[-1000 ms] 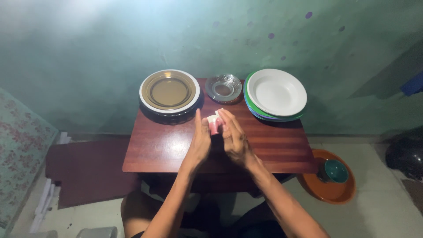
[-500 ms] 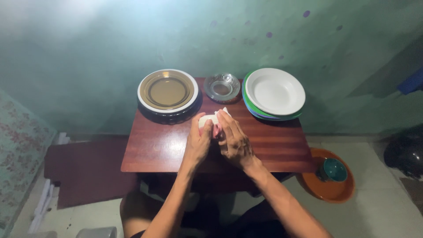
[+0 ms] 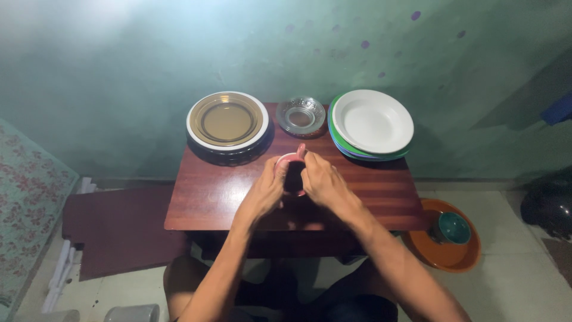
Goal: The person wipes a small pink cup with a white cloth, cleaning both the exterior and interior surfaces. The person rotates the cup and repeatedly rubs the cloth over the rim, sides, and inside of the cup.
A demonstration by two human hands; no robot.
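Observation:
Over the middle of a small dark wooden table (image 3: 202,200), both my hands hold a small pink cup (image 3: 292,170) with a dark inside. My left hand (image 3: 267,189) grips its left side and my right hand (image 3: 322,182) grips its right side. The cup's mouth faces me, and fingers cover most of its body. At the table's back edge, beyond the cup, sit a stack of brownish glass plates (image 3: 227,122), a small clear glass bowl (image 3: 301,116) and a stack of white and green deep plates (image 3: 372,124).
A green wall stands right behind the table. On the floor at the right lies an orange basin (image 3: 447,250) with a teal bowl (image 3: 454,228) in it. A dark mat (image 3: 119,229) and a floral cloth (image 3: 30,203) are at the left.
The white piece seen at the cup earlier is out of sight. The cup has turned so its dark opening faces me, and both hands have shifted slightly lower around it.

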